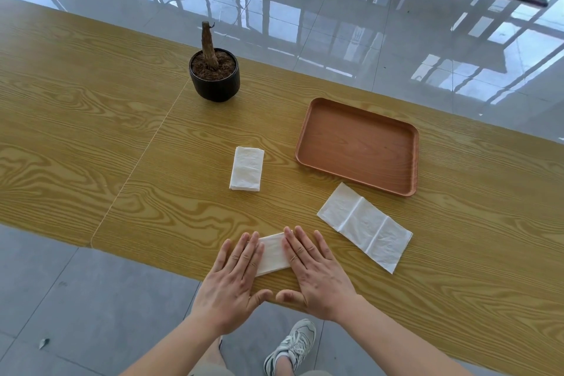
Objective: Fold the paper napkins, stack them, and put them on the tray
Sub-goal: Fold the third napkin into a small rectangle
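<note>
A folded white napkin (273, 253) lies near the table's front edge. My left hand (235, 281) and my right hand (314, 275) press flat on its two ends with straight fingers, and only its middle strip shows between them. Another folded napkin (247, 168) lies alone further back on the table. An unfolded, creased napkin (364, 226) lies flat to the right of my hands. The brown tray (357, 143) stands at the back right with nothing on it.
A black pot (215, 78) with soil and a bare stem stands at the back of the wooden table (122, 131). The table's front edge runs just under my wrists. Below it are grey floor tiles and a sneaker (293, 345).
</note>
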The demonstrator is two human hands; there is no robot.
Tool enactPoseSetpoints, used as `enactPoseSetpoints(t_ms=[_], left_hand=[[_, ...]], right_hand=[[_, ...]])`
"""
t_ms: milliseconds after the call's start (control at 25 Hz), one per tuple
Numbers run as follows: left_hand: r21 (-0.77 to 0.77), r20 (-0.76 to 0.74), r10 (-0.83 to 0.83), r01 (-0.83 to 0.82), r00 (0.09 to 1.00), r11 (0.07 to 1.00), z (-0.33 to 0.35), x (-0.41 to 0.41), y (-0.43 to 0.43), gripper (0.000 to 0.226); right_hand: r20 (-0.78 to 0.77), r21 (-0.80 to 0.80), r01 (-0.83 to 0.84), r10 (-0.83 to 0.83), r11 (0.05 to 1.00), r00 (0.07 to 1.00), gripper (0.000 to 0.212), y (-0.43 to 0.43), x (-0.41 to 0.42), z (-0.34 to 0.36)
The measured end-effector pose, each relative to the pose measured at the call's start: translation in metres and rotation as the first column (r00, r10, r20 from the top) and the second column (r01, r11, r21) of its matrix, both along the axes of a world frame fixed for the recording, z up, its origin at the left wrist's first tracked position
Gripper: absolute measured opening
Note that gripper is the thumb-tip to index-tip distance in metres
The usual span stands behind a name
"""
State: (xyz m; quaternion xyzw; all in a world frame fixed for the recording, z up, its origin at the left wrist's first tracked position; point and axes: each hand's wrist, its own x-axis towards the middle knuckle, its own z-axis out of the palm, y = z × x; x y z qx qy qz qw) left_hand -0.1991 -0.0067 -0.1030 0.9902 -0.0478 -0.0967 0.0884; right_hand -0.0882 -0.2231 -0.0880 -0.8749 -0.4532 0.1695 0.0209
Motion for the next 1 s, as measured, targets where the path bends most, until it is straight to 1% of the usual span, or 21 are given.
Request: enactPoseSetpoints(t_ms=[440,600,680,840,1000], left_hand=[[0.0,0.02,-0.001,0.001,1.0,1.0,-0.003,0.0,-0.001,0.092],[-0.005,0.026,-0.008,0.008,1.0,1.0,-0.003,0.0,-0.001,0.092],[0.001,0.016,-0.017,0.017,1.0,1.0,-0.001,-0.001,0.0,0.092],[0.0,-0.004,0.04,-0.04,0.999,0.999,0.007,0.0,0.001,0.096],[0.009,-0.007,-0.04,0.04,0.999,0.999,0.009,0.007,0.001,0.087]], right_hand=[[0.037,0.0,0.026,-0.026,1.0,0.999,0.093,0.002,-0.004,-0.002],[0.048,-0.01,0.026,-0.025,1.0,0.999,0.092,0.0,-0.004,-0.002],[0.03,-0.024,0.025,-0.024,0.999,0.999,0.092,0.001,-0.004,0.0],[0.028,-0.014,0.018,-0.017,1.0,0.999,0.093,0.001,-0.003,0.003],[0.044,0.003,-0.016,0.016,1.0,0.999,0.088,-0.003,-0.005,0.0]])
